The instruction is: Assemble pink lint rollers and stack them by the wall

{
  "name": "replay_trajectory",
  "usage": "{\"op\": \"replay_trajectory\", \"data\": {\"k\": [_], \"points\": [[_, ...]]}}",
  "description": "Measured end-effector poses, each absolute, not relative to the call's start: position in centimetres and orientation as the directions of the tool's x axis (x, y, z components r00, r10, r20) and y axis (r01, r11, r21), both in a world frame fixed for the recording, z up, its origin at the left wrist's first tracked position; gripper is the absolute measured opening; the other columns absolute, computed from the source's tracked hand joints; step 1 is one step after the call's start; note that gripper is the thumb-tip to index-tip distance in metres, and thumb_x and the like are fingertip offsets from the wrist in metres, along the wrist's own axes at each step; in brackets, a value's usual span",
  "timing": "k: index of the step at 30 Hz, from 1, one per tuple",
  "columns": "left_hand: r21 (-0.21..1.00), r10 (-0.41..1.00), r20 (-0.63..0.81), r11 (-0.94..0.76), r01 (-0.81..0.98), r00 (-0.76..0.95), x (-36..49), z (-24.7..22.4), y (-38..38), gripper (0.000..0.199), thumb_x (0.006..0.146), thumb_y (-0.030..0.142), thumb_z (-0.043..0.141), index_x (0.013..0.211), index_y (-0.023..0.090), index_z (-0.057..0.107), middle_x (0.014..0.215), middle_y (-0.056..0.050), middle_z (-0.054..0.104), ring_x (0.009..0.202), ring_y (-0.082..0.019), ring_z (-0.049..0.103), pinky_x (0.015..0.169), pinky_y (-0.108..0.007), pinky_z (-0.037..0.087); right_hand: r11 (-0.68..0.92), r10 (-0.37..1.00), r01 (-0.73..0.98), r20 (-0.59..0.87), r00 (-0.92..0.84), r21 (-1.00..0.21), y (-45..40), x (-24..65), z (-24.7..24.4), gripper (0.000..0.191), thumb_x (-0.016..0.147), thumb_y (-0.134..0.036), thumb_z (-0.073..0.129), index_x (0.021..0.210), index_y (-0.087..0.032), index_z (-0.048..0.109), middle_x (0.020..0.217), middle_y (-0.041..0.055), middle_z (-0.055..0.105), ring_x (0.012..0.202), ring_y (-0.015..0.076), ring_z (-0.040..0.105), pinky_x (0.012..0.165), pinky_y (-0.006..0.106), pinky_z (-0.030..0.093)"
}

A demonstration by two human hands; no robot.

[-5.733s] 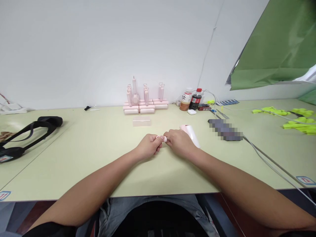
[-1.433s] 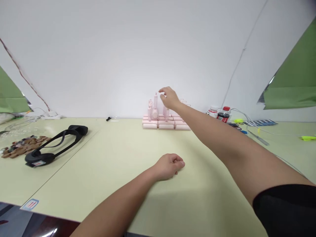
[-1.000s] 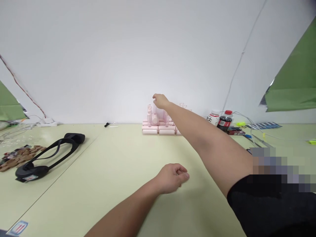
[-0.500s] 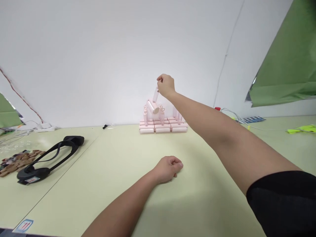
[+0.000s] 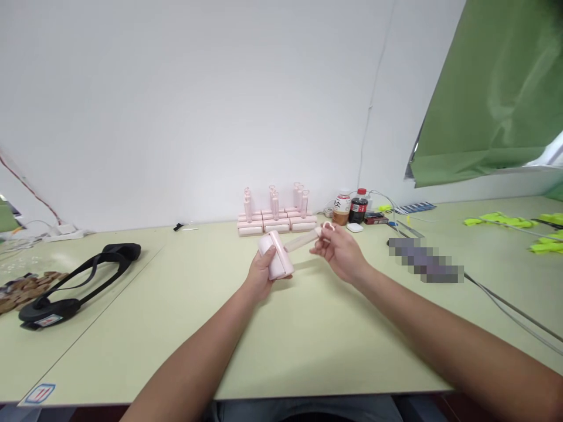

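A pink lint roller [image 5: 278, 258] is held above the pale green table [image 5: 308, 340], between both hands. My left hand [image 5: 260, 275] grips its fat roller head from below. My right hand [image 5: 341, 253] pinches the far end of its thin handle [image 5: 303, 239], near the heart-shaped loop. Behind them, by the wall, stands a group of the same pink rollers [image 5: 275, 212], some lying in rows and several upright.
A black head strap device [image 5: 74, 284] lies at the left, with brown pieces [image 5: 21, 288] beside it. Two drink bottles [image 5: 349, 208] stand right of the rollers. A blurred dark object [image 5: 424, 264], cables and yellow-green clips [image 5: 510, 223] lie at the right. Green sheet hangs top right.
My right hand lifted one roller off the group by the wall and brought it back toward me. My left hand rose from the table and took hold of the roller head.
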State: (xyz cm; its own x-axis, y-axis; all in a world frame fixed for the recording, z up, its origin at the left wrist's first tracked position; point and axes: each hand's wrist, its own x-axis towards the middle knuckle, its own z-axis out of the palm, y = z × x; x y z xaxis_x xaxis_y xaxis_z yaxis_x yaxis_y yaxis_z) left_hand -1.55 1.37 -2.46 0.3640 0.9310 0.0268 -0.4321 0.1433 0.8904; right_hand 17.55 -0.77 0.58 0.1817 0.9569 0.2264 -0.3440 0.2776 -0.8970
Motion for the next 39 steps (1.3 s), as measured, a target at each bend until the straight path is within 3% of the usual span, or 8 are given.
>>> {"op": "replay_trajectory", "data": {"k": [6,15,18,21,31,33,35,39], "points": [[0.929,0.813,0.056,0.17,-0.328,0.58,-0.3,-3.1,0.0,0.047,0.074,0.047,0.07,0.105,0.015,0.053,0.085,-0.008,0.065,0.069,-0.02,0.064,0.058,-0.03,0.053,0.046,0.981,-0.326,0.105,-0.163,-0.944,-3.2,16.2,-3.2,0.043,0.072,-0.046,0.076,0.104,-0.022,0.06,0.063,-0.005,0.056,0.053,0.0127,0.058,0.05,0.03,0.057],[0.995,0.924,-0.086,0.06,0.08,0.371,-4.0,-2.3,5.1,0.056,0.073,0.044,0.072,0.116,0.015,0.05,0.104,-0.012,0.065,0.081,-0.02,0.065,0.06,-0.028,0.053,0.094,0.995,-0.435,0.092,0.025,-0.896,-2.4,16.7,-3.3,0.044,0.071,-0.045,0.078,0.104,-0.023,0.06,0.069,-0.0036,0.061,0.053,0.0115,0.059,0.049,0.028,0.057],[0.757,0.96,-0.002,-0.181,0.627,0.28,-5.5,-2.3,8.1,0.057,0.08,0.038,0.062,0.131,0.018,0.046,0.121,-0.013,0.063,0.097,-0.025,0.066,0.074,-0.035,0.056,0.099,0.988,-0.403,0.043,0.145,-0.91,-2.0,17.1,-3.4,0.043,0.073,-0.042,0.077,0.105,-0.022,0.058,0.063,-0.0039,0.06,0.053,0.0119,0.059,0.048,0.026,0.056],[0.594,0.951,0.069,-0.281,0.754,0.3,-6.2,-2.4,10.7,0.069,0.068,0.019,0.069,0.133,0.019,0.049,0.139,-0.013,0.054,0.125,-0.032,0.052,0.102,-0.041,0.044,0.072,0.985,-0.384,0.004,0.173,-0.921,-1.8,17.4,-3.4,0.042,0.074,-0.039,0.076,0.107,-0.02,0.057,0.066,-0.0031,0.061,0.056,0.0117,0.06,0.049,0.025,0.056],[0.383,0.879,0.162,-0.475,0.792,0.449,-5.8,-1.4,11.7,0.063,0.07,0.016,0.062,0.132,0.022,0.054,0.145,-0.011,0.048,0.137,-0.036,0.036,0.113,-0.055,0.024,0.078,0.997,-0.434,0.063,0.049,-0.897,-2.1,17.1,-3.8,0.047,0.077,-0.049,0.072,0.111,-0.021,0.054,0.072,-0.0013,0.063,0.061,0.0134,0.061,0.05,0.028,0.057],[0.445,0.876,0.257,-0.482,0.755,0.408,-5.0,-1.8,9.8,0.054,0.081,0.025,0.055,0.135,0.022,0.048,0.148,-0.011,0.043,0.138,-0.031,0.034,0.112,-0.05,0.028,0.077,0.995,-0.457,0.098,-0.021,-0.886,-2.2,17.1,-3.8,0.049,0.077,-0.049,0.073,0.112,-0.022,0.053,0.074,-0.0011,0.064,0.063,0.0137,0.063,0.053,0.029,0.058],[0.783,0.921,0.317,-0.389,0.485,0.227,-3.8,-2.2,7.2,0.044,0.089,0.038,0.048,0.128,0.019,0.05,0.131,-0.013,0.056,0.118,-0.027,0.054,0.098,-0.043,0.044,0.07,0.98,-0.472,0.148,-0.13,-0.879,-2.6,17.0,-3.7,0.048,0.078,-0.048,0.073,0.114,-0.023,0.053,0.078,-0.0001,0.065,0.067,0.0145,0.065,0.058,0.031,0.059],[0.999,0.927,0.046,-0.035,-0.035,0.373,-2.0,-2.3,2.0,0.055,0.082,0.067,0.051,0.11,0.019,0.053,0.088,-0.006,0.064,0.066,-0.017,0.06,0.057,-0.028,0.045,0.007,0.896,-0.415,0.19,-0.402,-0.91,-3.5,16.7,-3.6,0.051,0.078,-0.036,0.075,0.122,-0.025,0.052,0.092,0.0025,0.068,0.076,0.0165,0.069,0.072,0.036,0.058]]}}
